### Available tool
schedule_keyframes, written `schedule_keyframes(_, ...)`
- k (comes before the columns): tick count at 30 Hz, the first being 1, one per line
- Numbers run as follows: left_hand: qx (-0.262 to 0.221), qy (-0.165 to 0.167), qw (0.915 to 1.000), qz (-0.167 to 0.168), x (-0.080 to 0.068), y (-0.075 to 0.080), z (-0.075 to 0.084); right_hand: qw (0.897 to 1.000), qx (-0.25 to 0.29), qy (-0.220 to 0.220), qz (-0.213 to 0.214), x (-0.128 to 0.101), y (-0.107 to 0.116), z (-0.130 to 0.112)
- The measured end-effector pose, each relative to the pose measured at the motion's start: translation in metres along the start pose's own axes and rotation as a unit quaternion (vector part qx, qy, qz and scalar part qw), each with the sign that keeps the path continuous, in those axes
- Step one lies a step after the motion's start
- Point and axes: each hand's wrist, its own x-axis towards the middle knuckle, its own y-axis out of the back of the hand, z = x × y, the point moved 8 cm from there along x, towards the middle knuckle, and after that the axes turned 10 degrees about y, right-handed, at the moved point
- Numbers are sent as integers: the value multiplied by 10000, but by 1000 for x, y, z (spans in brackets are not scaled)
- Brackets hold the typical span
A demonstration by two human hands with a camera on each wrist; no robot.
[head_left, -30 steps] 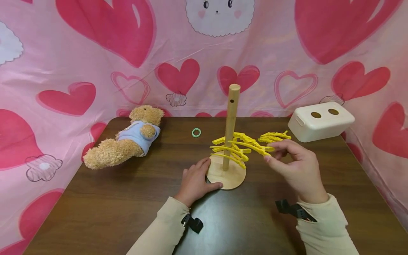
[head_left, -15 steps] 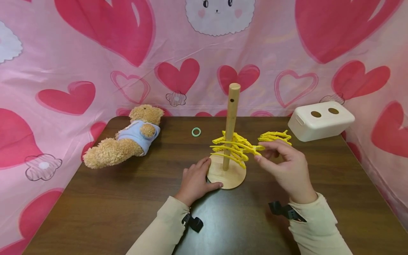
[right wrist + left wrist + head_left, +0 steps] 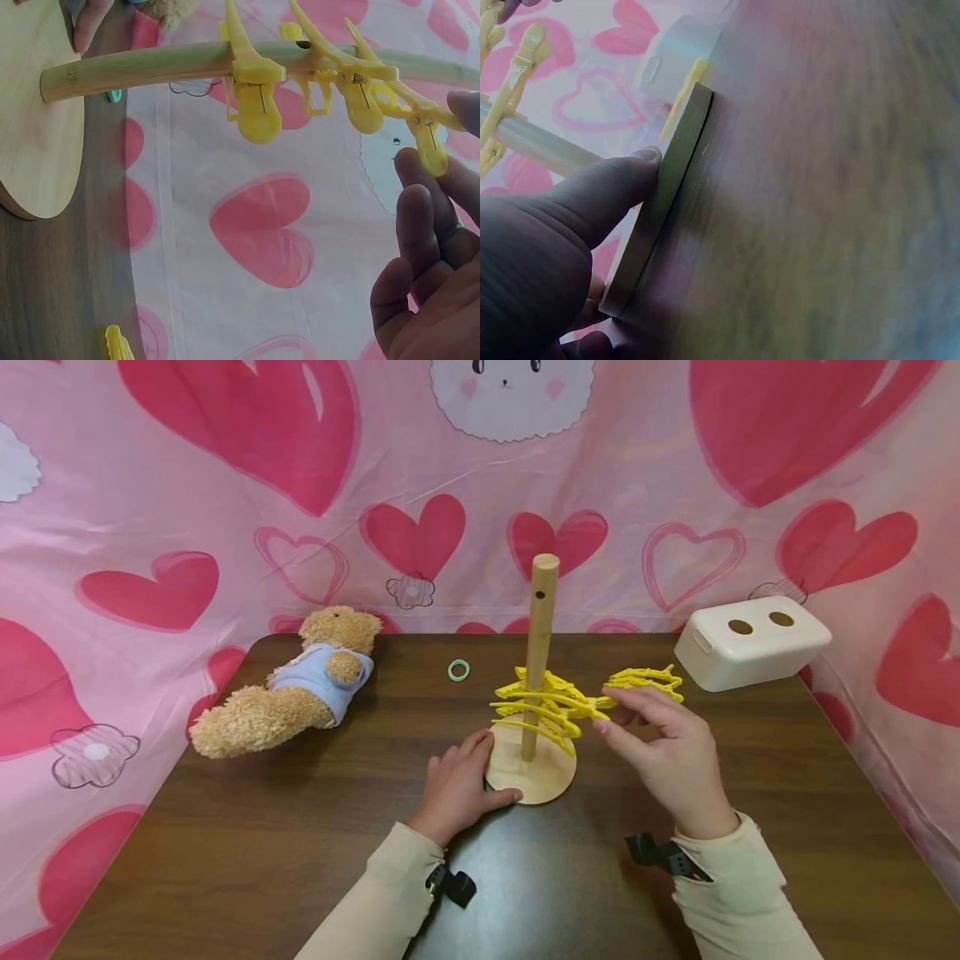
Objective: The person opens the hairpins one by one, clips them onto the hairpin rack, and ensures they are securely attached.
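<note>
— Clips first: what do you have in the head view?

— My right hand (image 3: 667,760) pinches the tail of a yellow clip (image 3: 592,703) clamped on the wooden post (image 3: 537,652), among other clips there. My left hand (image 3: 457,785) rests, fingers straight, against the round base (image 3: 540,777) on the tabletop (image 3: 300,827). More loose clips (image 3: 645,681) lie behind my right hand; a teddy bear (image 3: 292,697), a green ring (image 3: 459,671) and a white box (image 3: 750,643) stand apart.

— And the left wrist view?

— My thumb (image 3: 622,191) presses the base's edge (image 3: 667,187). Everything else is blurred.

— The right wrist view?

— The post (image 3: 225,64) runs across, hung with clips (image 3: 259,105). My fingers (image 3: 424,225) close on the last clip (image 3: 431,146). I judge these clips light, stiff and springy; squeeze the tail ends, since the smooth plastic could slip. The stand seems light too, likely to tip unless braced. Its jaw on the post is hard to make out.
</note>
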Motion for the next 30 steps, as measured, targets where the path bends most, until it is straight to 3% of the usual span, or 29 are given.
schedule_keyframes(8,-5,45,10000,-69,0,-1,-2,9997,-61,98,-197,2,-8,-4)
schedule_keyframes(14,28,2,10000,-54,0,-1,0,9992,-35,395,5,4,-7,-9)
schedule_keyframes(30,16,-60,9999,-105,-1,0,3,9996,23,228,-183,0,-20,-9)
